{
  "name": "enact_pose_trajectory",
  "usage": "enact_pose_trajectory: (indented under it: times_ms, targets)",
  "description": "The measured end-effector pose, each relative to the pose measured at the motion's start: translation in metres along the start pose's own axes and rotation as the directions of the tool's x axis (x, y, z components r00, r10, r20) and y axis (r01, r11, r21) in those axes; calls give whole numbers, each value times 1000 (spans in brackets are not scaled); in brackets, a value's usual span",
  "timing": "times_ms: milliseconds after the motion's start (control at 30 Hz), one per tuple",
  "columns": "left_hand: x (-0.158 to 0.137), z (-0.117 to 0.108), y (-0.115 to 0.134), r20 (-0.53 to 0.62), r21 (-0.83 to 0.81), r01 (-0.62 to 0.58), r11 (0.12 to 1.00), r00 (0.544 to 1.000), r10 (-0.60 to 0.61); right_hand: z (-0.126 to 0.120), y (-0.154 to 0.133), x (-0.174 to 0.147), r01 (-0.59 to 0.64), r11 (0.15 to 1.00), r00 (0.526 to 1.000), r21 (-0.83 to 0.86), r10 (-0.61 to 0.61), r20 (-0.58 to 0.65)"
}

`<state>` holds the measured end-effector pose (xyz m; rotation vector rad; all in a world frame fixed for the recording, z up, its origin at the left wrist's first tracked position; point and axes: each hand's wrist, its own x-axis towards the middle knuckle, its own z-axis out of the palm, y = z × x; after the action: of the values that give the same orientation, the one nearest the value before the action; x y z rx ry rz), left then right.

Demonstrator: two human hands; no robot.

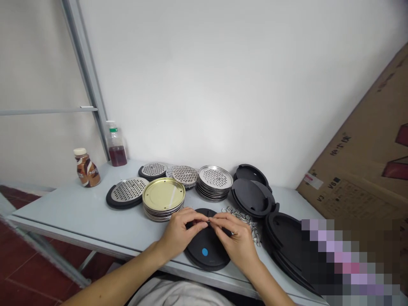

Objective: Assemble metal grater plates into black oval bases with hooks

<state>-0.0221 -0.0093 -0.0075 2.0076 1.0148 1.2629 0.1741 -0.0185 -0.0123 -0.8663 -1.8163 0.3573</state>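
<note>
- The left hand (182,229) and right hand (235,236) meet fingertip to fingertip, each thumb and forefinger pinched narrow on a small piece (208,220), too tiny to identify.
- That piece sits at the left hand's 2 o'clock and the right hand's 10 o'clock; neither hand is clearly nearer, and its long axis cannot be told.
- The black disc (213,251) lies flat on the surface (124,231), below the hands; from the joined fingertips most of it spreads toward 6 o'clock, its blue dot (205,252) included. Being round, it offers no long axis.
- Metal clips (244,216) lie loose near the right hand, from 12 to 3 o'clock.
- The gold-topped stack (163,196) stands at the left hand's 11 o'clock.
</note>
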Motion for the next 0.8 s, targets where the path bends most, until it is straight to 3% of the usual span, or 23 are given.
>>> enact_pose_trajectory:
  times_ms: [433, 633, 800]
  targets:
    - [-1, 0, -1, -6, -10, -77, 997, 997, 77, 0, -2, -4, -21, 999, 997, -30, 19, -70]
    - [-2, -1, -1, -14, -18, -73, 997, 997, 72, 2, -3, -6, 102, 988, 991, -114, -110, -72]
    - [-2, 0, -4, -50, -29, -45, 999, 998, 44, 2, -6, -6, 121, 983, 984, -135, -137, -113]
